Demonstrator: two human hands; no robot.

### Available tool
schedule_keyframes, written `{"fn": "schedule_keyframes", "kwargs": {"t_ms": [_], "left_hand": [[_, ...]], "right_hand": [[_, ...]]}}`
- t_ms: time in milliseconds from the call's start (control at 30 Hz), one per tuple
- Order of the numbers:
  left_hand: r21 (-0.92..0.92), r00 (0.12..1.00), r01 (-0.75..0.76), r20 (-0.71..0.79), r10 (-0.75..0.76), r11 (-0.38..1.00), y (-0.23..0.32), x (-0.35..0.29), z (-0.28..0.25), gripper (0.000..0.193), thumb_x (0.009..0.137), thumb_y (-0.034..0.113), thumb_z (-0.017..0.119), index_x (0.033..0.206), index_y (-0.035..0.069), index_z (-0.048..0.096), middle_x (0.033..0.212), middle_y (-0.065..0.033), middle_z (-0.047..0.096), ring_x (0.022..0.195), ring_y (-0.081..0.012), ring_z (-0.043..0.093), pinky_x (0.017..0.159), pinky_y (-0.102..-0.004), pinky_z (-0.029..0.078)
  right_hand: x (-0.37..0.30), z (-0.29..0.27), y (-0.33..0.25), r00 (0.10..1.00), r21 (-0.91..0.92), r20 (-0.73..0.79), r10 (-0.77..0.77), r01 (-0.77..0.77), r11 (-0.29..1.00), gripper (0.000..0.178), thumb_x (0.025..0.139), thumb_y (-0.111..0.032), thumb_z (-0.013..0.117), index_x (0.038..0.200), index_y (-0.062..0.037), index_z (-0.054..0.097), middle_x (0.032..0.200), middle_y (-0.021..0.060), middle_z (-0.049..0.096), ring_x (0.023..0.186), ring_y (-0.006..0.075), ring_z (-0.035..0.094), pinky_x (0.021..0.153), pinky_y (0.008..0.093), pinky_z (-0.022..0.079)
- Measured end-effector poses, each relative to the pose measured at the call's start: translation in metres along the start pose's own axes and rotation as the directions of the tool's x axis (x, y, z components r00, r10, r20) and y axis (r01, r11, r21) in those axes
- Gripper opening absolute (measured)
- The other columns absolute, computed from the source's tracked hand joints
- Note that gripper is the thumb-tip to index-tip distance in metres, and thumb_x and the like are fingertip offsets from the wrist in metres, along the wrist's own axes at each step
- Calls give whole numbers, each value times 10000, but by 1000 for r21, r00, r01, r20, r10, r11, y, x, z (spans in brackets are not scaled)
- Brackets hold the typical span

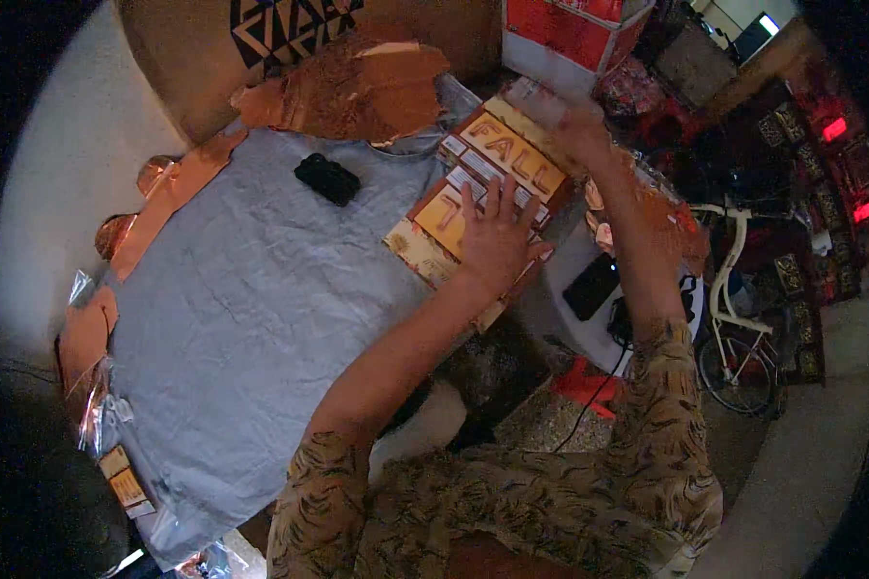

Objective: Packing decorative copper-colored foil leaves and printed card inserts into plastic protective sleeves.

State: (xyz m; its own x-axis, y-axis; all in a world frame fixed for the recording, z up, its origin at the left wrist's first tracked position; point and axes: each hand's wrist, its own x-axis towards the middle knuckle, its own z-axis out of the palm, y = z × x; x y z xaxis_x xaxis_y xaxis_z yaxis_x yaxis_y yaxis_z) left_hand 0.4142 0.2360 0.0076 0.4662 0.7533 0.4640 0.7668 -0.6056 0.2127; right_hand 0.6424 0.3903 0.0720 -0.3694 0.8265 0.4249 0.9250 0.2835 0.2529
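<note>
a printed yellow-and-orange carton (514, 152) lies slanted at the far right edge of the grey cloth (261, 328); whether it is one piece or two cannot be told. the left hand (497, 236) rests palm down across its near part, fingers spread and grasping nothing. the right hand (586, 140) is at the carton's far right end, blurred, so its grip cannot be told. a small black object (327, 179) lies on the cloth, left of the carton. beyond, a torn copper-coloured sheet (348, 95) partly covers a metal bowl (413, 145), in front of a large brown box (439, 34). a dark phone-like slab (590, 287) lies below the right hand, on a pale surface (560, 261).
</note>
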Motion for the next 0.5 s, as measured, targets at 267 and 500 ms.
{"fn": "schedule_keyframes", "kwargs": {"t_ms": [267,500], "left_hand": [[-17,993,34,111,-32,999,-7,-3,-6,702,931,616,455,1489,194,408,1571,-215,260,1469,-382,198,1127,-695,49],[-1,987,38,155,-37,999,2,1,-10,720,931,620,453,1501,185,385,1580,-213,242,1478,-378,170,1129,-689,43]], "right_hand": [[5,18,-23,948,329,246,203,-278,902,429,852,-410,650,898,14,695,812,228,657,780,358,656,727,464,518],[11,-11,-25,945,181,236,225,-271,946,419,859,-401,658,911,12,705,866,234,680,830,354,674,760,463,524]]}}
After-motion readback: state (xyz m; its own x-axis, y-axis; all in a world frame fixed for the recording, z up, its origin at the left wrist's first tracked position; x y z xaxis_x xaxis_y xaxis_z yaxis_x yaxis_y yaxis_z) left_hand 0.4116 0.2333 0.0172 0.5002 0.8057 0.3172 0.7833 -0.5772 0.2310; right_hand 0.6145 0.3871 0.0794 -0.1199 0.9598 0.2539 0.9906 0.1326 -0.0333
